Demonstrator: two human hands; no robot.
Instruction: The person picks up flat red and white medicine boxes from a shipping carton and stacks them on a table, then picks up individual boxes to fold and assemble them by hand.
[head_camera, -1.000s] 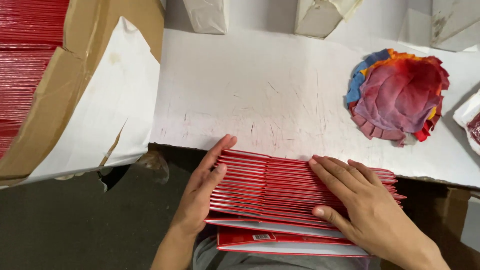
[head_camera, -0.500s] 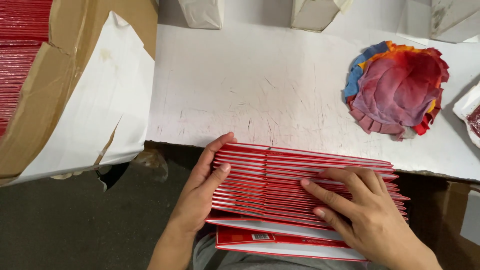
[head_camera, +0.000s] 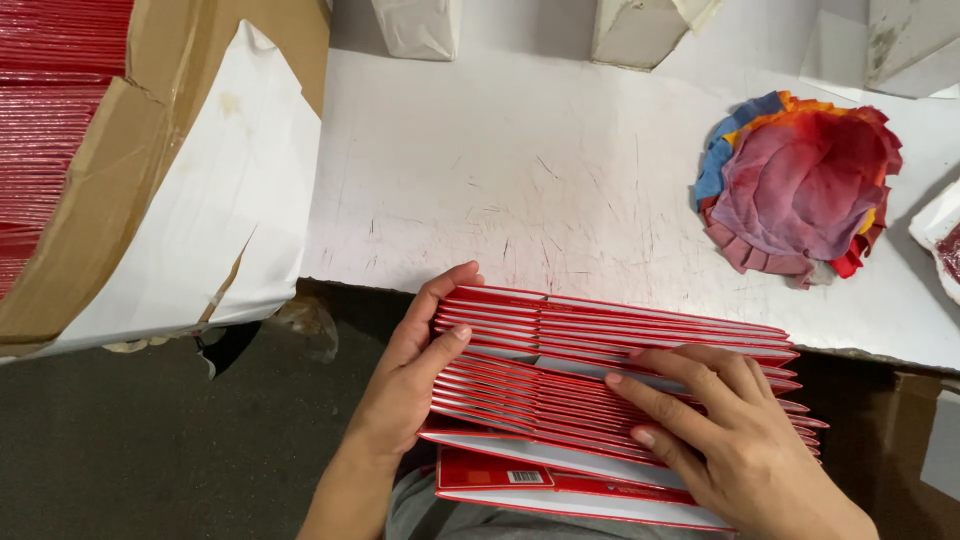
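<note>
Both hands (head_camera: 560, 420) on fanned red booklets (head_camera: 600, 350), long axis left-right, seemingly flat.

Both forearms are bare, with no sleeve reaching the wrists. The left hand (head_camera: 415, 375) wears no glove, ring or watch, and its nails are short and plain. The right hand (head_camera: 725, 440) is bare too, with short unpainted nails and no jewellery. Between the forearms, at the bottom edge, shows a strip of grey cloth (head_camera: 430, 515), wrinkled, seemingly clothing.
</note>
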